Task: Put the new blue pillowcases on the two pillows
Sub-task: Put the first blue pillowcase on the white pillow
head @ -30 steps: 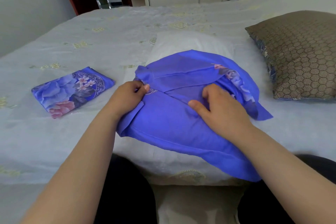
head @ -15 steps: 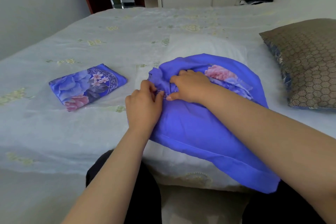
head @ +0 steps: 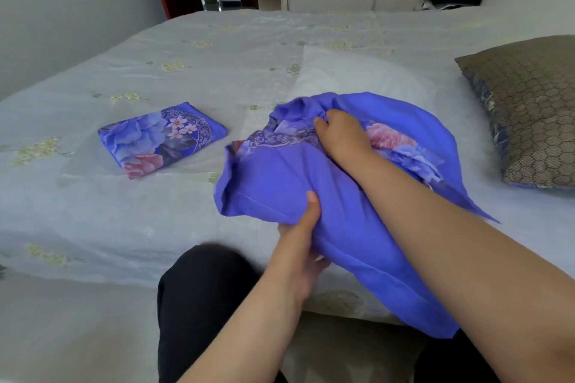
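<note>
Blue pillowcase [head: 336, 196] bunched over white pillow [head: 351, 78]; left hand [head: 300, 246] and right hand [head: 340, 134] both grip its fabric.

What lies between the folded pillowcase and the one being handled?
In the head view, only bare bedspread separates the folded pillowcase from the bunched pillowcase that both hands grip; nothing else lies there.

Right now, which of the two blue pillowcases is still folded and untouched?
The folded pillowcase, a neat floral rectangle lying flat on the bed, left of the hands. The other, the opened pillowcase, is bunched up and gripped by the left hand and right hand.
</note>
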